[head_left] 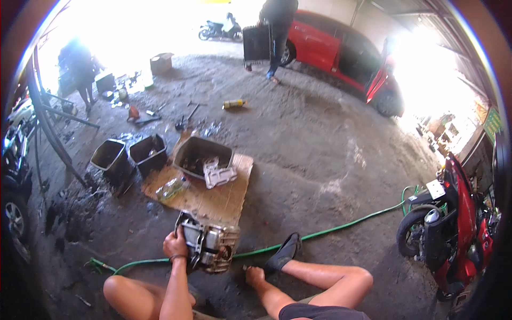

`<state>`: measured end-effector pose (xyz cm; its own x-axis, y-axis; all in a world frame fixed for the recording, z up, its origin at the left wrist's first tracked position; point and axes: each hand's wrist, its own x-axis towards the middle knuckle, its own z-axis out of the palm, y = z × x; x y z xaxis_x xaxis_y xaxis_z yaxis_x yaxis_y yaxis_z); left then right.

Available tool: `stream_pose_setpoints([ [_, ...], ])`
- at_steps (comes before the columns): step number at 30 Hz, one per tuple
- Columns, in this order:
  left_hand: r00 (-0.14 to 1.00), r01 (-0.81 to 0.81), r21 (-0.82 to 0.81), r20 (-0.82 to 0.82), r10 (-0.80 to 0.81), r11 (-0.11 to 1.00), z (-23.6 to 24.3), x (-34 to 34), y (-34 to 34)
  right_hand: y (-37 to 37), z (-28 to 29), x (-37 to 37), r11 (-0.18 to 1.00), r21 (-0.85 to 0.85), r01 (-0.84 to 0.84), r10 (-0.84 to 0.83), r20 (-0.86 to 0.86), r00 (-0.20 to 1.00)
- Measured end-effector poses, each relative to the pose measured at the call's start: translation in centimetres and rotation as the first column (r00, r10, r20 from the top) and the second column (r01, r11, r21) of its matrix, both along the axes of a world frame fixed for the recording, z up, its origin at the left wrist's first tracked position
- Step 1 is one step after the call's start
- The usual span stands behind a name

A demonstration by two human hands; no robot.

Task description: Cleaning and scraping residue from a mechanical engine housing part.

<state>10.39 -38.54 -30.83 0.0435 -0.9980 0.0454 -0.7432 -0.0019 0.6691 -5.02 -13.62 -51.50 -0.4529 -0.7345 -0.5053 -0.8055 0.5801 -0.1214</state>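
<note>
In the head view, read as a dial about its middle, the metal assembly (216,246) sits at seven o'clock, its upper end against or over the near edge of the flattened cardboard (236,193) (whether it is lifted or rests on something, I cannot tell). The left hand (175,246), between seven and eight, has its fingers wrapped around the assembly's left edge. The right hand (255,276), at six, is apart from the assembly with fingers curled; whether they enclose anything small, I cannot tell. Toward nine, the grey basin (186,172) stands on the cardboard, with a pale metal part (220,175) leaning on its rim, and a clear plastic bottle (169,189) lies near eight. The green hose (325,233) runs from between three and four, behind the assembly, to eight. A red scooter (460,213) stands between three and four; a person (278,24) at twelve holds a dark panel (257,44).
</note>
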Motion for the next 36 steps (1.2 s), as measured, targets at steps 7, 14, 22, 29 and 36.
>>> stream_pose_setpoints([
  [7, 1.000, -0.002, -0.012, -0.002, 0.002, 1.000, -0.1, -0.8, 0.1, -0.6, -0.7, -1.2, 0.995, 0.001, 0.099, -0.099, -0.013, 0.995],
  [14, 1.000, 0.021, 0.010, 0.002, -0.021, 1.000, 0.8, -0.8, 0.2, -0.3, -0.4, -2.2, 0.999, -0.016, 0.041, -0.041, 0.014, 0.999],
  [22, 1.000, 0.027, -0.009, -0.003, -0.027, 1.000, 0.5, -0.9, -0.5, 0.0, 2.0, -3.0, 0.990, -0.108, 0.086, -0.077, 0.081, 0.994],
  [29, 0.999, 0.025, 0.025, 0.020, -0.026, 0.999, 0.9, -0.4, -0.7, -0.8, 6.7, -4.3, 0.946, -0.119, 0.301, -0.269, 0.227, 0.936],
  [36, 0.995, 0.044, 0.069, 0.083, -0.050, 0.997, 1.1, -0.9, -0.4, -2.7, 13.9, -7.6, 0.921, -0.267, 0.284, -0.227, 0.223, 0.948],
])
